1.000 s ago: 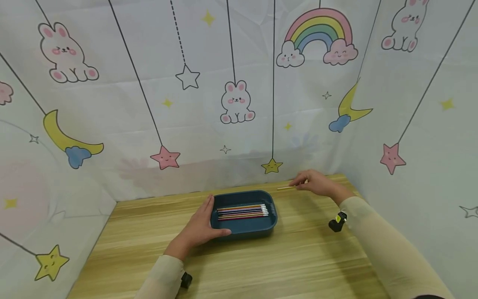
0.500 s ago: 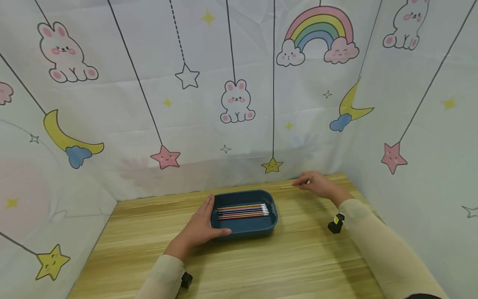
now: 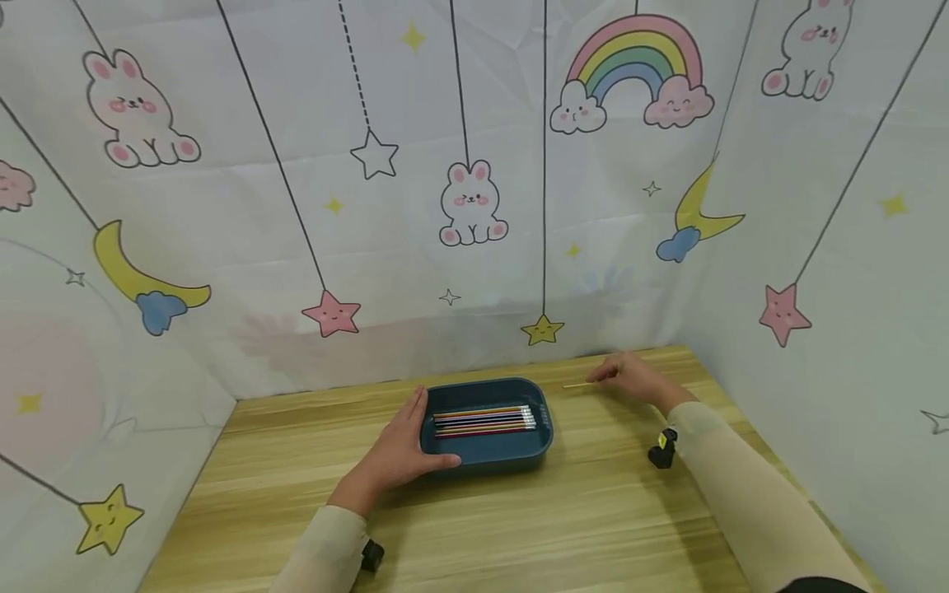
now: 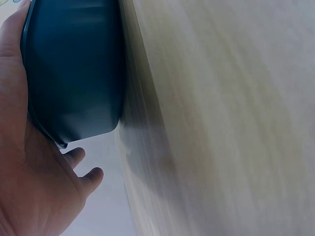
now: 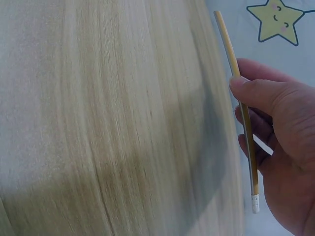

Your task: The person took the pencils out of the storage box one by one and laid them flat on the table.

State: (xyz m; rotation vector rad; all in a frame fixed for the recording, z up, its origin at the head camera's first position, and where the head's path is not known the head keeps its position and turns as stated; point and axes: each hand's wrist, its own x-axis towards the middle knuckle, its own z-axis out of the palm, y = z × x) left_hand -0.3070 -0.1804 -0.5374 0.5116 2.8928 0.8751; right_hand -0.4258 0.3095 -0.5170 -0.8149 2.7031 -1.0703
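On the wooden table stands a dark teal tray [image 3: 489,467] in the head view. Several colored pencils [image 3: 485,422] with eraser ends lie side by side in it. My left hand [image 3: 396,445] rests on the tray's left end, thumb along the near rim, straight fingers along the left side. In the left wrist view, two of its fingers extend past the tray's wall [image 4: 74,69]. To the right of the tray, my right hand [image 3: 636,382] pinches a yellow pencil [image 5: 249,140] between thumb and fingers. Its white eraser end points down in the right wrist view.
The wooden tabletop [image 3: 474,527] meets a white printed cloth [image 3: 415,272] at the back and sides. Drawn bunnies, stars, moons and a rainbow cover that cloth. A small black wrist camera [image 3: 661,451] hangs below the right sleeve.
My right hand, with the yellow pencil, has drifted slightly right and lower toward the tabletop. The left hand and the tray stay in place.
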